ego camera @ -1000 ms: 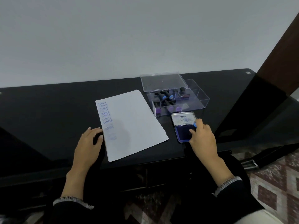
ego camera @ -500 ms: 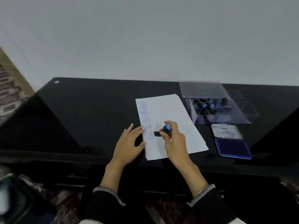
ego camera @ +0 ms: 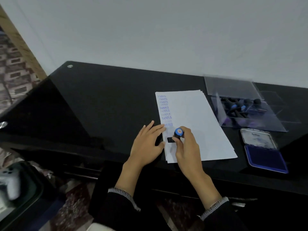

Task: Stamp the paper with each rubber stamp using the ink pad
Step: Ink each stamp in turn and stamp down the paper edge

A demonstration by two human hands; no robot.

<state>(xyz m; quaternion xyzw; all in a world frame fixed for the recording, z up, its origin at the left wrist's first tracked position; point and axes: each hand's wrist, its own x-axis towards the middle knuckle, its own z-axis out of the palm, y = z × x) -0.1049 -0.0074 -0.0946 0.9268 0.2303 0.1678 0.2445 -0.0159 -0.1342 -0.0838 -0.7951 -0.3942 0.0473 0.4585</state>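
Pinched in the right hand (ego camera: pixel 186 147): a black rubber stamp (ego camera: pixel 178 133) with a blue cap, fingers curled round its handle, its dark rectangular base down on the left strip of the paper (ego camera: pixel 196 124). Just left of the grip, the left hand (ego camera: pixel 148 142), fingers straight and spread, flat on the black table (ego camera: pixel 103 104) with fingertips (ego camera: pixel 162 126) over the paper's left edge. Directly beyond the grip, a column of blue "SAMPLE" prints (ego camera: pixel 165 107) up the sheet's left margin, the farthest ones mirrored or upside down, plus a fainter print right above the stamp, too blurred to read. Under the top sheet, more sheets, edges fanned at the far corner. Right of the grip, off the paper, an open ink pad (ego camera: pixel 266 157): blue pad nearer, labelled lid (ego camera: pixel 257 139) tipped back behind it. Farther right and beyond, a clear plastic box (ego camera: pixel 250 114) with more black-and-blue stamps (ego camera: pixel 236 108) lying inside, its clear lid (ego camera: pixel 231 85) behind, near the pale wall (ego camera: pixel 150 30). Far left and below the grip, off the table, a blurred white game controller (ego camera: pixel 8 182).
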